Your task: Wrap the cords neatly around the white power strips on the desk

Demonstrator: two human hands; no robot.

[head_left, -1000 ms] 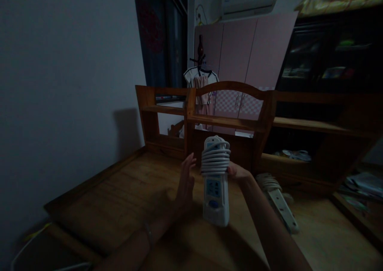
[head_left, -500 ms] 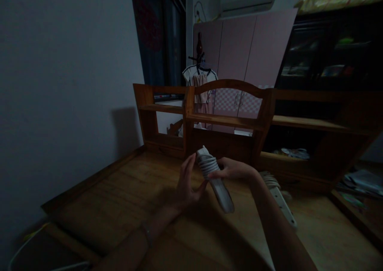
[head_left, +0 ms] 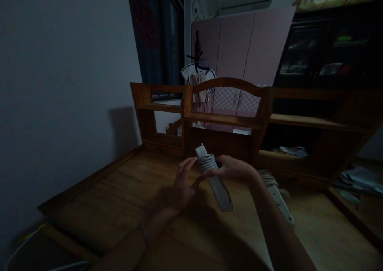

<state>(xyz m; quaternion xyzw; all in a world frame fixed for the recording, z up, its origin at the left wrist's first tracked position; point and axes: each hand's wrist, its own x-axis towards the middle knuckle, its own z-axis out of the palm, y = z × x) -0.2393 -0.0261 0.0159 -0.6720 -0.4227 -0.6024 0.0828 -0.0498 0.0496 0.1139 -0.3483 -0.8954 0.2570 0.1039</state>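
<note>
A white power strip point(head_left: 220, 195) is held up at a slant above the wooden desk, with its grey cord point(head_left: 207, 163) coiled in several turns around its upper part. My right hand point(head_left: 235, 168) grips it from the right, thumb across the front just below the coils. At the left edge, my left hand point(head_left: 183, 185) has its curved fingertips against the coils and its thumb by the strip, close to my right thumb. Beyond my right forearm, a second white power strip point(head_left: 281, 203) lies on the desk, its cord point(head_left: 267, 178) also wrapped around one end.
The wooden desk point(head_left: 125, 187) meets a pale wall point(head_left: 66, 103) at left. A wooden shelf unit point(head_left: 227, 121) runs along its back, with small items point(head_left: 291, 151) in the right compartment. Papers point(head_left: 359, 181) lie at far right. A pale cable point(head_left: 22, 243) curves at lower left.
The power strip has turned slightly in my hands, and its coils look tighter together. My left thumb has moved a little up and left. The whole view has shifted slightly.
</note>
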